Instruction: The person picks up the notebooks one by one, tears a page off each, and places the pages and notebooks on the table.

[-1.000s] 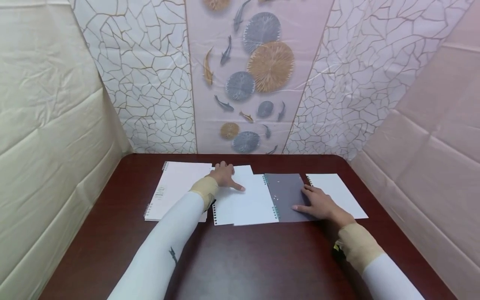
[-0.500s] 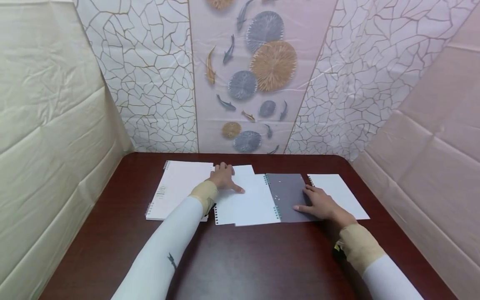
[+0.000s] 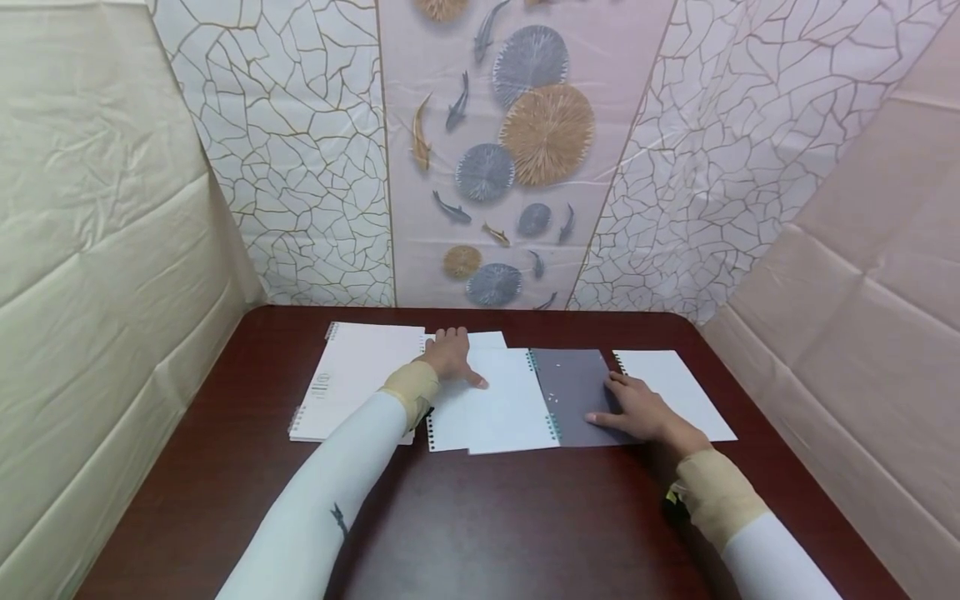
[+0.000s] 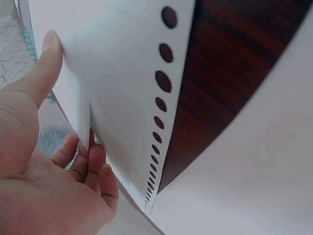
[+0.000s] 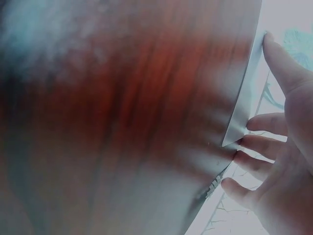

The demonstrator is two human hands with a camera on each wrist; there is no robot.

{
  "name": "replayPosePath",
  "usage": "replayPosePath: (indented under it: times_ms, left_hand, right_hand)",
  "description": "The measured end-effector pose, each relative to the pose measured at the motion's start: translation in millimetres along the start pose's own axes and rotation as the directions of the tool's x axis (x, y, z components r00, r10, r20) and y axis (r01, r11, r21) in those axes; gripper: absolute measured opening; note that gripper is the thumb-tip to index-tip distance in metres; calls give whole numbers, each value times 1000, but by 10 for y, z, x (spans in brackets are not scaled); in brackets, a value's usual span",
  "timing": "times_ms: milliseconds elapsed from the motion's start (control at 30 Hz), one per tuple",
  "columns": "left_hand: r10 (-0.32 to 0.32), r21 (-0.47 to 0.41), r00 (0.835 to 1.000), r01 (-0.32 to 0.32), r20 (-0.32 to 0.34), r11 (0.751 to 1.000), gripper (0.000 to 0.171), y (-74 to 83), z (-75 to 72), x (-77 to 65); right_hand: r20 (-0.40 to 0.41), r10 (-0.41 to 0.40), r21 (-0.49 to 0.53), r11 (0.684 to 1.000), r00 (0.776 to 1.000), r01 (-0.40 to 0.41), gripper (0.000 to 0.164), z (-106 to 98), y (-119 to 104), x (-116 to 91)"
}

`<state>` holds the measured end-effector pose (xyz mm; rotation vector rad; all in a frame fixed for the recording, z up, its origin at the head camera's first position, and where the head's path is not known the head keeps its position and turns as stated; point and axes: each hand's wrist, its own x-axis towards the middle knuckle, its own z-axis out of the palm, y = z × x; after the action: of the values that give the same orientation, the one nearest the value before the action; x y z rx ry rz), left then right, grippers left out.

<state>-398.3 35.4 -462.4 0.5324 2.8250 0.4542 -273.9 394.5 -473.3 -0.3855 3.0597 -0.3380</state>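
An open spiral notebook lies mid-table, its white page left of the teal coil and its grey cover to the right. My left hand rests on the white page with the thumb spread. In the left wrist view, that hand's fingertips touch the page's edge, above a white sheet with punched holes. On the grey cover's right side rests my right hand, thumb and fingers apart. The right wrist view shows its fingertips along the cover's edge.
A white spiral notebook with small print lies at the left. Another white notebook with a dark coil lies at the right. The dark red table is bounded by draped cloth walls and a patterned backdrop.
My left hand's fingers have shifted very slightly on the page. The right hand and the notebooks stay in place; the head view sways a little.
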Motion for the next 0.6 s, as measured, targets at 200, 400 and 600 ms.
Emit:
replayPosePath:
  times_ms: [200,400,600]
  left_hand:
    - [-20,-83,1000,20,6,996,89,34,-90,-50]
    - [-68,-391,997,51,-30,919,56,99,-213,-126]
    - [-111,-628,991,135,77,766,49,136,-286,-183]
  right_hand:
    - [6,-1,-9,1000,1000,1,96,-5,4,14]
    - [41,15,-25,1000,999,-14,95,-21,-4,33]
    - [50,13,-23,1000,999,-12,94,-36,-3,40]
